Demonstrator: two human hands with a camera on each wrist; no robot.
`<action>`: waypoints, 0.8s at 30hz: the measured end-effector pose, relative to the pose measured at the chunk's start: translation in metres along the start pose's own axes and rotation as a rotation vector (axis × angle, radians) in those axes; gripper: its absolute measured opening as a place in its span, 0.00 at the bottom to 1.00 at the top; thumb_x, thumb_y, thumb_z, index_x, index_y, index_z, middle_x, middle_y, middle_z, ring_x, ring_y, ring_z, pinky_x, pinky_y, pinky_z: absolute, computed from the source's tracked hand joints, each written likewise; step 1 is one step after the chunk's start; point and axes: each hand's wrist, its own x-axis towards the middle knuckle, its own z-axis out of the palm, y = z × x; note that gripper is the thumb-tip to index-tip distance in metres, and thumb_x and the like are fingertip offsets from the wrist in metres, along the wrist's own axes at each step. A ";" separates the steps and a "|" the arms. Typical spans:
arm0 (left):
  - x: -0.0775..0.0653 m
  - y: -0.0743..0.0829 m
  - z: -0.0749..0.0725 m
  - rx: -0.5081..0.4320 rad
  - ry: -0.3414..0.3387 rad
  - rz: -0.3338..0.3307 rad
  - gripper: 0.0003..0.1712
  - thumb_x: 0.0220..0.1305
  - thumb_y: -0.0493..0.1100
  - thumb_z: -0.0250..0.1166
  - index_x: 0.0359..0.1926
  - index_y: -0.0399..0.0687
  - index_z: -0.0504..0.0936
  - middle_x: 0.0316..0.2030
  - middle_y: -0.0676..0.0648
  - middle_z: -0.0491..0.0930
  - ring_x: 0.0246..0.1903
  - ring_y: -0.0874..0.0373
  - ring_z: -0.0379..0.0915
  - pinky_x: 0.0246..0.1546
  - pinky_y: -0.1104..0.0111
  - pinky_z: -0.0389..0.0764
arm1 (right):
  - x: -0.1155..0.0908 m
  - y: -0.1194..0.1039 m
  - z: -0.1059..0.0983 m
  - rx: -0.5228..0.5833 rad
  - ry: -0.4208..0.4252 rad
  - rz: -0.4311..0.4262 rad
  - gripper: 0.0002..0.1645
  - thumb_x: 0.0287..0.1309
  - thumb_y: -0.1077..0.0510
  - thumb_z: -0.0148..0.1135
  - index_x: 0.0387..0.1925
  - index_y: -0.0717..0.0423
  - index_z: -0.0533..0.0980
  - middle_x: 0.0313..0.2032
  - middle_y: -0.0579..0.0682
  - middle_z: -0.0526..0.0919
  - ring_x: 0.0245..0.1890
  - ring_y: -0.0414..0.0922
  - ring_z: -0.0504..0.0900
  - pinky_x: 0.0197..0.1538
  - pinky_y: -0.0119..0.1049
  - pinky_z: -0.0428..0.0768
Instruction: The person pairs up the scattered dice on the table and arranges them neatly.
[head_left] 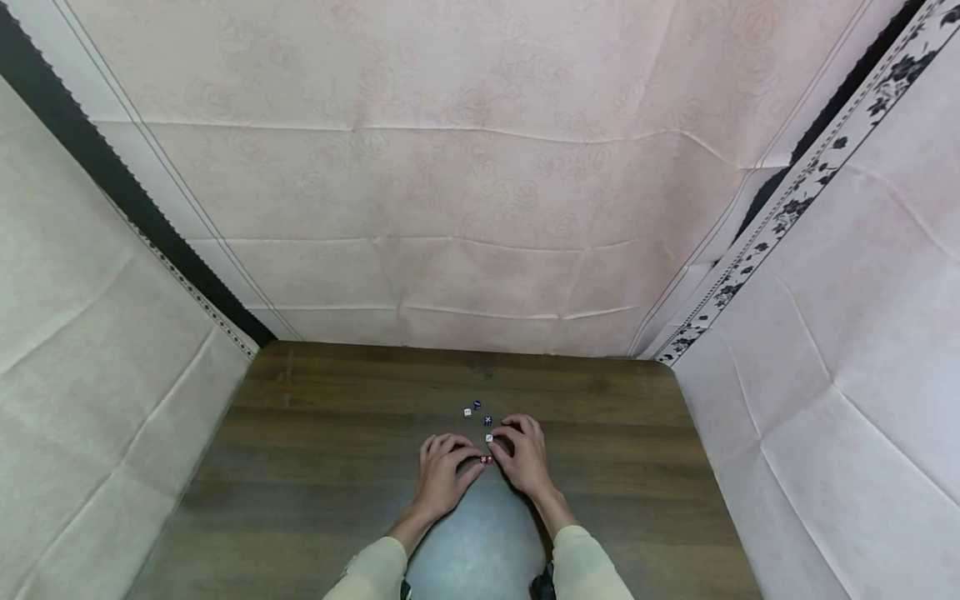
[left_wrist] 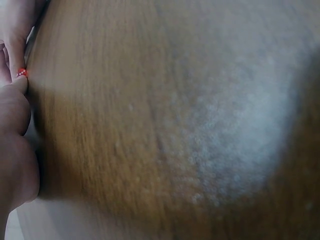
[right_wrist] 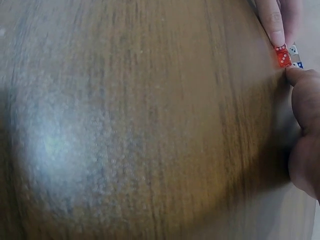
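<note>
Two small red dice with white pips sit side by side between my hands; the near one (right_wrist: 284, 59) shows plainly in the right wrist view. My left hand (head_left: 442, 475) pinches the left red die (right_wrist: 281, 48) between thumb and index finger. From the other side, my right hand (head_left: 527, 458) has its thumb tip at the right red die, its fingers loosely bent and spread. Just beyond lies a white die (head_left: 489, 437), close to the right index fingertip. A blue die (head_left: 487, 421) is farther out. In the left wrist view only one red die (left_wrist: 22, 72) shows between fingertips.
Another white die (head_left: 467, 412) and another blue die (head_left: 477, 405) lie a little farther back on the wooden table (head_left: 322, 442). Pale patterned cloth (head_left: 465, 208) hangs behind the table's far edge, with more cloth at both sides.
</note>
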 end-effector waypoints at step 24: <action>-0.003 -0.005 -0.014 -0.086 -0.030 -0.015 0.17 0.64 0.41 0.85 0.53 0.45 0.94 0.52 0.45 0.89 0.58 0.44 0.84 0.73 0.32 0.72 | -0.001 -0.003 -0.002 0.008 0.005 -0.005 0.09 0.70 0.55 0.80 0.49 0.50 0.92 0.62 0.57 0.85 0.72 0.65 0.76 0.77 0.71 0.70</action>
